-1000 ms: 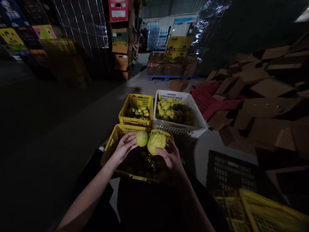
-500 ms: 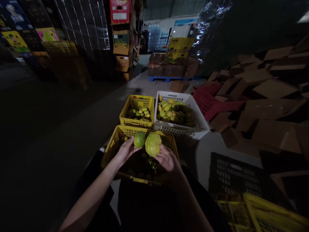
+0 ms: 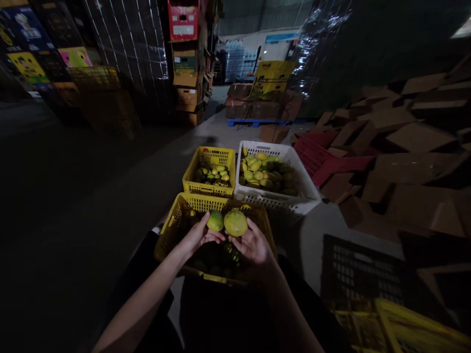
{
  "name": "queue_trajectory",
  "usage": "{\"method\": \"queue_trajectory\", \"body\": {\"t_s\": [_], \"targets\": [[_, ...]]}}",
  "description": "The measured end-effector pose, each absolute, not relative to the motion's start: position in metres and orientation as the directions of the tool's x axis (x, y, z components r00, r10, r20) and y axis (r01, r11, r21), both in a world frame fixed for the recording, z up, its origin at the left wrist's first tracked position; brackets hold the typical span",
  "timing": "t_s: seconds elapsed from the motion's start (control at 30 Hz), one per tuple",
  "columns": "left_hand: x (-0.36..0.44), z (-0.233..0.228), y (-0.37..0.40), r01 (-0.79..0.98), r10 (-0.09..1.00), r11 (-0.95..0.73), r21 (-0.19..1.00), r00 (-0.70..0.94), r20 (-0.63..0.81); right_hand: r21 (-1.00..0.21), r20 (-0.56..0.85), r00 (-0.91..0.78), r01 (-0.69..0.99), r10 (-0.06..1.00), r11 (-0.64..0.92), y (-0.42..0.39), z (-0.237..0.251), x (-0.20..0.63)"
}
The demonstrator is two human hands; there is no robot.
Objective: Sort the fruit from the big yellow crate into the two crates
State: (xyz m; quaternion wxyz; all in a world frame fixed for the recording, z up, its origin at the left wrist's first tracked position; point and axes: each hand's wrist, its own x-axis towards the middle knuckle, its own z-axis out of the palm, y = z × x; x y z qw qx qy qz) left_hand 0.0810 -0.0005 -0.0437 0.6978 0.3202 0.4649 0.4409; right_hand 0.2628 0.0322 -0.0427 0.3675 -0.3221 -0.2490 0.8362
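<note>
Green fruit (image 3: 215,221) cupped in left grip (image 3: 196,236).

Two fruits (image 3: 225,221) in hands (image 3: 224,240)

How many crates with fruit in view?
3: near yellow crate under the hands, small yellow crate behind it, white crate at its right. Empty dark and yellow crates sit lower right.

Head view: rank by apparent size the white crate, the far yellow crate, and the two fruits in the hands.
1. white crate
2. far yellow crate
3. yellower fruit in the right hand
4. greener fruit in the left hand
</note>
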Motion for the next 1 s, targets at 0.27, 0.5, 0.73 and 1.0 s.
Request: {"method": "queue_trajectory", "body": {"t_s": [0.27,0.5,0.73,1.0], "targets": [[0.083,-0.048,0.004,-0.248,0.877,0.480,0.841,0.156,-0.455,-0.594,-0.447,-0.521,-0.435,0.727,-0.677,0.028,-0.037,0.258],[0.082,-0.050,0.003,-0.215,0.882,0.471,0.855,0.142,-0.450,-0.574,-0.457,-0.536,-0.432,0.710,-0.696,0.031,-0.042,0.257],[0.083,-0.052,0.003,-0.203,0.899,0.436,0.877,0.136,-0.416,-0.586,-0.398,-0.570,-0.446,0.719,-0.677,0.031,-0.043,0.254],[0.081,-0.042,0.000,-0.135,0.988,-0.097,0.986,-0.136,0.079,-0.901,-0.195,-0.218,-0.345,0.956,-0.262,0.023,-0.043,0.256]]}}
